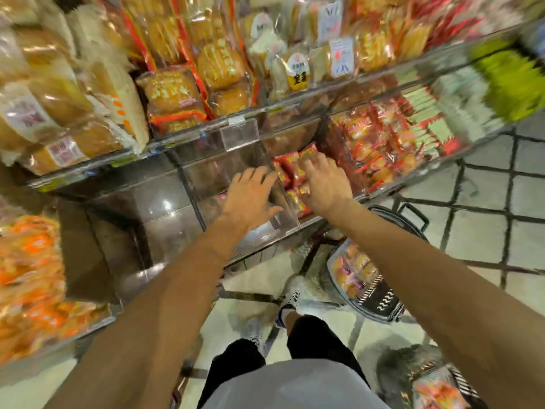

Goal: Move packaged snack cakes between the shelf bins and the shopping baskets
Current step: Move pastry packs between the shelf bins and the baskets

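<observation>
Head-camera view over a shop aisle: the right hand reaches into a clear shelf bin, fingers curled down onto red-wrapped snack cakes piled inside; whether it actually grips a pack cannot be told through the blur. Just beside it, the left hand is spread open, fingers straight, resting against the clear divider at the bin's left wall and holding nothing. More red and orange packs fill the neighbouring bin to the right, and bagged breads crowd the shelf above. On the tiled floor below the right forearm stands a dark shopping basket holding orange packs; a second basket shows at the lower right corner.
</observation>
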